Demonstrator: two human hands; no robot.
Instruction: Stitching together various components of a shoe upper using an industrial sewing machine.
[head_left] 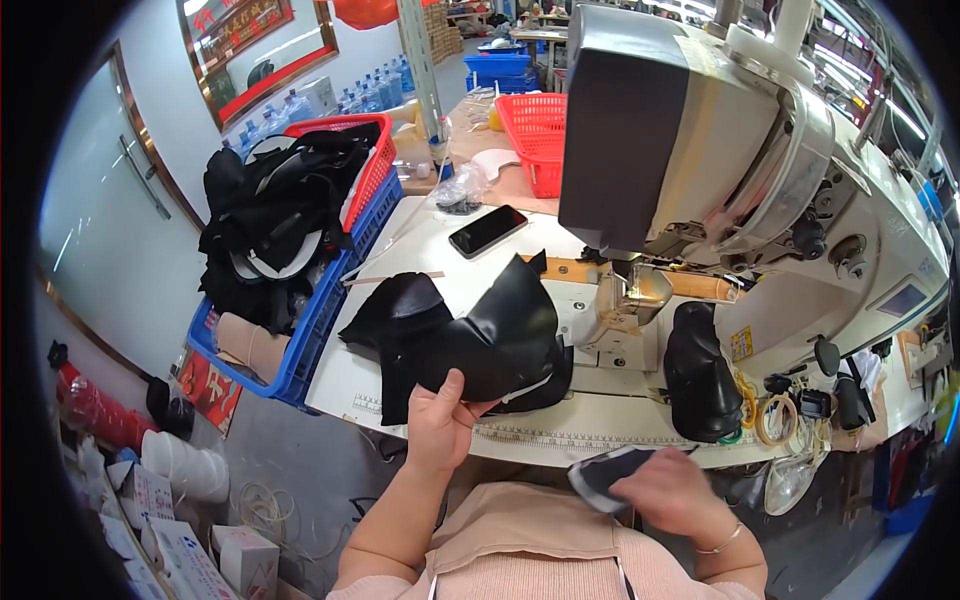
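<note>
My left hand [440, 425] pinches the lower edge of a shiny black leather piece [495, 335], thumb on top. The piece curves up over the white machine table, left of the needle area of a sewing machine [625, 310]. More black leather [395, 310] lies beside it at the left, partly overlapped. In front of the table edge, my right hand [680, 492] is closed on a small dark piece with a pale edge [600, 478]. Motion smears this hand a little. A stack of black moulded leather pieces [700, 370] lies to the right of the machine's post.
The sewing machine head [620, 130] looms at the upper right. A black phone [488, 231] lies behind the leather. Blue [300, 370] and red [380, 160] crates of black pieces stand at the left. A red basket [535, 140] sits behind. Tape rolls [776, 418] lie at the right.
</note>
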